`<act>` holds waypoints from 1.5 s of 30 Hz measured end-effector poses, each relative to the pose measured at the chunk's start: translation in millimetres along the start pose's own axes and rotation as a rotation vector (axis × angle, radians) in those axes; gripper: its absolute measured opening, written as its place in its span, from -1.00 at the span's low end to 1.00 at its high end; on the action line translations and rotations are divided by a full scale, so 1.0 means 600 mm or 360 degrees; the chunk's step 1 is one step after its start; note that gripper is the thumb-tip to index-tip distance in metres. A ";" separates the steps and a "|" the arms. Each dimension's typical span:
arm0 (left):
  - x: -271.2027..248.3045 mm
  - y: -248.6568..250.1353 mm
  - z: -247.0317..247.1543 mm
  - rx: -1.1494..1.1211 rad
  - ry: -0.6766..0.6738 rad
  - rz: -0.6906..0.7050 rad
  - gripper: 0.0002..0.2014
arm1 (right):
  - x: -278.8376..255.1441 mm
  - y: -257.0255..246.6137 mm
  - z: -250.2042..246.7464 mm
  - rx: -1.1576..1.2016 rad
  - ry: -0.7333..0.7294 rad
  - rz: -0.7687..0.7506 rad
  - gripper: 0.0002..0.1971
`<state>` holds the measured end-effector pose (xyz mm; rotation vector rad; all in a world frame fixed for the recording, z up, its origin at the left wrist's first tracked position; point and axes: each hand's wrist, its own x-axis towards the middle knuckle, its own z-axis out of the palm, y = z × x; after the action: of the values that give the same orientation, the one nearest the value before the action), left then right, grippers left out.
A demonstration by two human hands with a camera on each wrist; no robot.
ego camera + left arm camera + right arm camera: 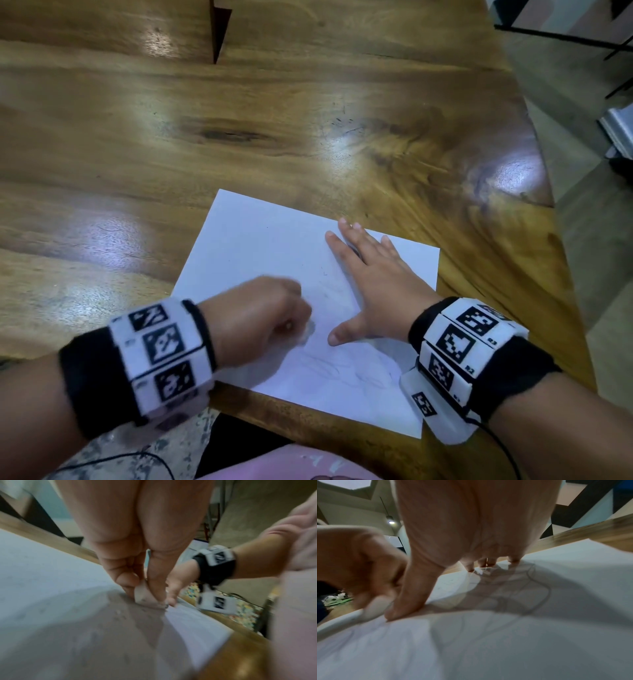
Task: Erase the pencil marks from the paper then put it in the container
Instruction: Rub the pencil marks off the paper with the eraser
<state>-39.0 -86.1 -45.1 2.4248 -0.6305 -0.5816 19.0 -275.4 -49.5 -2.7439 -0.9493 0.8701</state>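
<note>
A white sheet of paper (260, 246) lies on the wooden table (239, 130) near its front edge, with faint pencil lines (537, 588) on its near half. My left hand (274, 315) is curled and blurred, pinching a small pale eraser (145, 597) whose tip presses on the paper (51, 581). My right hand (370, 277) lies flat on the sheet with fingers spread straight, its thumb (406, 601) beside the eraser. No container is in view.
The table's right edge (548, 205) curves away to the floor close to the paper. A dark notch (219, 31) cuts into the far side of the tabletop. A cable (503, 445) hangs from my right wristband.
</note>
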 end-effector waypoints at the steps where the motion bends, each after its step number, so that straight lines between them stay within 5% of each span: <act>1: -0.012 0.005 0.007 -0.0016 -0.0110 0.0013 -0.89 | 0.000 0.000 0.000 0.0003 0.0001 0.0000 0.36; 3: -0.009 0.005 0.007 0.0003 -0.0155 0.0018 -0.89 | -0.001 0.000 0.001 0.0004 -0.0003 -0.0004 0.36; 8: 0.037 -0.001 -0.015 0.0040 0.0231 -0.0055 -0.87 | 0.001 -0.001 0.001 -0.0001 0.0006 -0.0005 0.36; 14: -0.037 0.012 0.021 -0.0134 -0.0274 -0.0024 -0.91 | -0.001 0.001 0.002 0.0008 0.0009 -0.0013 0.36; 19: 0.005 -0.001 -0.011 -0.0061 0.0010 -0.0067 -0.75 | 0.000 0.001 0.001 -0.0006 0.0003 -0.0017 0.36; 25: -0.045 0.011 0.011 -0.0161 -0.0331 -0.0040 -0.88 | -0.001 0.001 0.001 0.0011 0.0006 -0.0019 0.35; 30: -0.015 -0.009 -0.007 -0.0107 0.0005 -0.0103 -0.90 | 0.000 0.001 0.000 0.0001 0.0007 -0.0022 0.35; 37: -0.039 -0.020 0.011 -0.0080 -0.0155 0.0048 -0.93 | 0.000 0.001 0.001 0.0001 -0.0001 -0.0024 0.34; 42: 0.012 -0.004 -0.008 -0.0046 0.0096 -0.0010 -0.93 | 0.000 0.000 0.001 -0.0006 0.0003 -0.0020 0.35; 45: -0.010 -0.001 0.006 -0.0083 -0.0012 0.0084 -0.92 | 0.000 0.000 0.000 0.0003 0.0000 -0.0016 0.35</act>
<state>-45.3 -84.2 -46.5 2.3510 -0.6723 -0.5785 19.1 -275.5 -49.9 -2.7355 -0.9606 0.8687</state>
